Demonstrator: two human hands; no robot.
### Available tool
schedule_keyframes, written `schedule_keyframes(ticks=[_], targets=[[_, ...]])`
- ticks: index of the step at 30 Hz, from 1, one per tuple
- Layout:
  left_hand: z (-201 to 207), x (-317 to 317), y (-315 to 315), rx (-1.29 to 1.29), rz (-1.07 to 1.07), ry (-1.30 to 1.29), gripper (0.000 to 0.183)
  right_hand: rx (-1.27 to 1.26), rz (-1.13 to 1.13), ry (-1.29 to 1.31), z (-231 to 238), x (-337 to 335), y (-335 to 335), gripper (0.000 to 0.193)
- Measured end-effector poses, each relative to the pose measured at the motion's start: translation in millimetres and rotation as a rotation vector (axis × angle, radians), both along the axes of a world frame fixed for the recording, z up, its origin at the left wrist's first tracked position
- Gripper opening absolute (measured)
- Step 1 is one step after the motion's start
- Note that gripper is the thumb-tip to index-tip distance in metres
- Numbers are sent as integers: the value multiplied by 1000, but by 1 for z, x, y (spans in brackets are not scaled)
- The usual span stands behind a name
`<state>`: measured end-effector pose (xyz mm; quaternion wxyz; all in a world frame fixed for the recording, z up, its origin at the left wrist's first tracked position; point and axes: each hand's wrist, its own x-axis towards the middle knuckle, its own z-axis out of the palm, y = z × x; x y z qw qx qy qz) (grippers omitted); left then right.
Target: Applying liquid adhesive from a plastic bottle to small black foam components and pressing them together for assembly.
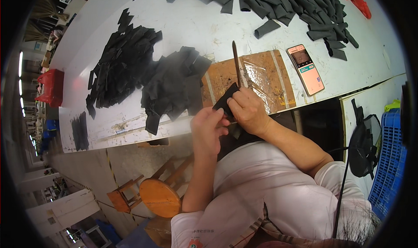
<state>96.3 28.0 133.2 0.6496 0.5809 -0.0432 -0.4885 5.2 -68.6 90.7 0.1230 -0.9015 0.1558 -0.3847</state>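
Both hands meet at the table's front edge over a small black fabric piece point(225, 101). My left hand point(207, 125) pinches its lower left end between thumb and fingers. My right hand point(247, 110) is closed round the piece's right side. From just above the right hand's knuckles a thin dark rod point(236, 62) points away over a taped brown cardboard sheet point(265, 73); whether the hand touches the rod is unclear. Left of the cardboard lies a heap of flat black fabric pieces point(172, 84). The fabric inside the right palm is hidden.
A larger black fabric pile point(124, 65) lies further left, and rolled dark tubes point(300, 8) spread along the far side. Right of the cardboard is a lit phone point(306, 70). Wooden stools point(161, 198) stand below left, a blue crate point(389, 147) at the right.
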Motion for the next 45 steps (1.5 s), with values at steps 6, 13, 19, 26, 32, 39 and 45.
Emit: schedule_keyframes(ticks=[6,13,19,26,32,39,45], targets=[[-11,-2,5,57,60,-85,14,-119,61,-28,-4,-4,0,12],[-18,-3,4,24,69,-290,11,-161,75,-59,-3,-9,6,11],[-17,-5,0,64,-28,-457,8,-66,129,11,-6,-19,8,14],[-2,-6,2,-63,-88,-454,7,907,215,-183,21,-26,9,24],[-9,-9,3,-125,-78,-406,10,749,209,-146,30,-25,6,9],[-14,-4,11,-195,-84,-252,8,721,171,-236,28,-21,5,8],[-3,-16,2,-89,-44,-449,7,765,150,-201,26,-23,10,9]])
